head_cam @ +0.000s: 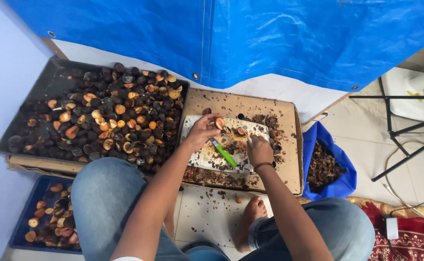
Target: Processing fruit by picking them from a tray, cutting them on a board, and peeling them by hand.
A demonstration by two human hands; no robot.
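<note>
Black tray (23,126) heaped with halved nuts (110,113); my left hand (201,131) pinches a nut half (219,123), right hand (259,150) grips a knife (224,154).

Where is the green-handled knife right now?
In the head view, the green-handled knife lies on the stained white board, mid-frame between the left hand and right hand, inside the cardboard tray.

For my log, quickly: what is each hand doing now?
Left hand: closed on small orange-brown halved nut.
Right hand: closed; whether it holds something cannot be told.
</note>
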